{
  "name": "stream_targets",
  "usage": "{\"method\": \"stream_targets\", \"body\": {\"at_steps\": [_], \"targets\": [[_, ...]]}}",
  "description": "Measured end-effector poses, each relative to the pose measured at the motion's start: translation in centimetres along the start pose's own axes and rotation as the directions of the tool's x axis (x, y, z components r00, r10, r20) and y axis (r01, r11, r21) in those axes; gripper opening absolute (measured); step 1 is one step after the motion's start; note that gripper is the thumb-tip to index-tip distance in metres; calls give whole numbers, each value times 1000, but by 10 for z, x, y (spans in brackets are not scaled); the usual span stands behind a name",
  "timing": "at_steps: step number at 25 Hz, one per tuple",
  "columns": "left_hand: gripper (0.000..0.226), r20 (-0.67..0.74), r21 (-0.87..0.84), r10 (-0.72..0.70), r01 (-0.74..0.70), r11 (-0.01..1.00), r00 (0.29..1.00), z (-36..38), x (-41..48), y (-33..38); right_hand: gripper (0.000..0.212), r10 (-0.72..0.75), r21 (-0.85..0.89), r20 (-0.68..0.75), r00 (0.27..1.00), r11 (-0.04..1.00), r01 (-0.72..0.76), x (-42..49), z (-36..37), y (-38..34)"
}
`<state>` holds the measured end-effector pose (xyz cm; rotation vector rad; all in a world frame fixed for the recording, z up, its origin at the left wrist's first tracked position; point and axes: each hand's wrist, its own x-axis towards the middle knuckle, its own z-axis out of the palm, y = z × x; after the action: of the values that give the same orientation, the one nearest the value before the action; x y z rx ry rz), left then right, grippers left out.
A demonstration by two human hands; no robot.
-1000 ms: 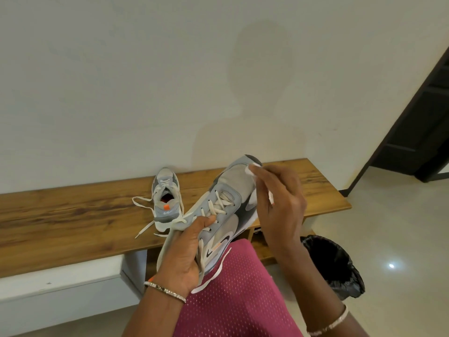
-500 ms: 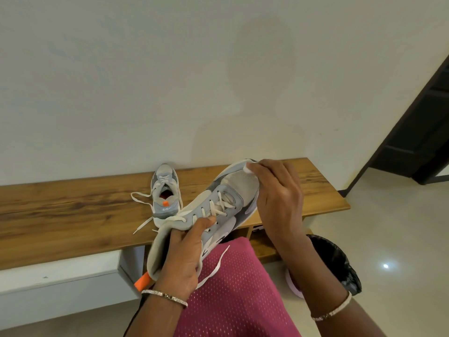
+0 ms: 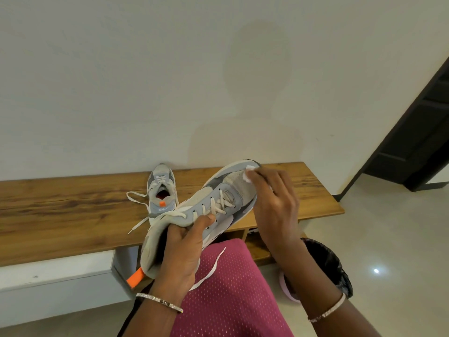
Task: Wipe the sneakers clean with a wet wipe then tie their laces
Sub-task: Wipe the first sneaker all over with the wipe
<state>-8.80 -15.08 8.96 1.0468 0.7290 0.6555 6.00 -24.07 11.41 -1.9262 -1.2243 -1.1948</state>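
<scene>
- A pale wall [image 3: 121, 81] backs a long wooden bench [image 3: 60, 215]; a glossy tiled floor lies to the right.
- The held sneaker [image 3: 218, 200] sits over the lap, toe pointing far and right. It looks light, with a soft collar that buckles under grip.
- The left hand [image 3: 184, 246] grips that collar, thumb by the loose laces; the firmer midsole seems a steadier hold.
- The right hand [image 3: 274, 198] pinches a wet wipe [image 3: 249, 172] against the toe.
- The second sneaker [image 3: 161, 190] stands on the bench, unlaced.
- A black-lined bin [image 3: 332, 266] is near right; its contents are hidden.
</scene>
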Motion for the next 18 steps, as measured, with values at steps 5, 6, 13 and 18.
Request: {"method": "stream_targets", "body": {"at_steps": [5, 6, 13, 18], "targets": [[28, -13, 9, 15, -15, 1000, 1000, 2, -2, -2, 28, -20, 93, 88, 996, 996, 12, -23, 11, -21], [28, -15, 8, 21, -21, 1000, 1000, 3, -2, -1, 24, -27, 83, 56, 998, 996, 23, -18, 10, -16], [35, -15, 3, 7, -7, 1000, 1000, 4, 0, 7, 43, 69, 101, -62, 996, 993, -63, -15, 14, -15], [51, 4, -97, -104, 104, 990, 995, -1, 2, 7, 48, 62, 151, -94, 994, 987, -47, -16, 8, -19]]}}
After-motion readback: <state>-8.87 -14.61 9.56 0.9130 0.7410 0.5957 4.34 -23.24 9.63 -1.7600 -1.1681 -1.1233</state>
